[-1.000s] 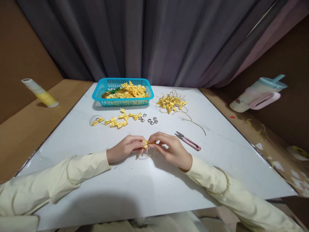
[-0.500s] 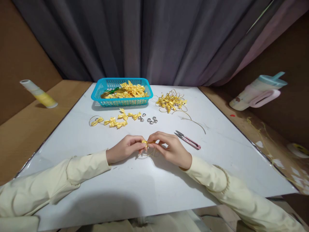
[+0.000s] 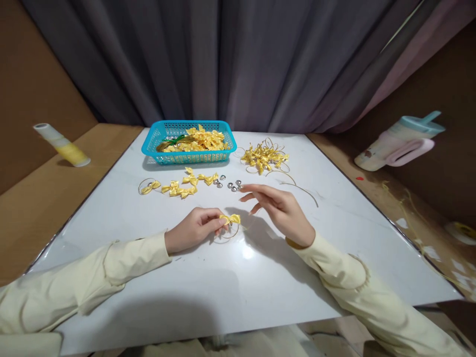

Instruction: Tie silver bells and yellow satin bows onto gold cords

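My left hand (image 3: 197,229) pinches a yellow satin bow (image 3: 233,218) by its left side, low over the white table. Below the bow hangs a small silver bell (image 3: 230,224), with a loop of gold cord (image 3: 235,234) curling down from it. My right hand (image 3: 278,208) is apart from the bow, fingers spread and holding nothing I can see. Its fingertips are close to a cluster of silver bells (image 3: 234,186). Several loose yellow bows (image 3: 182,189) lie left of the bells, and one bow with a cord loop (image 3: 150,186) lies further left.
A blue basket (image 3: 189,159) of yellow bows and gold cord stands at the back. Right of it is a pile of corded bows (image 3: 265,157). Loose cord (image 3: 305,191) lies nearby. A tumbler (image 3: 401,141) and a yellow-wrapped roll (image 3: 70,151) stand at the sides.
My right hand has let go of the bow and moved up and right, its fingers opening. My left hand keeps its pinch. The thread snips on the right are now hidden behind my right hand.
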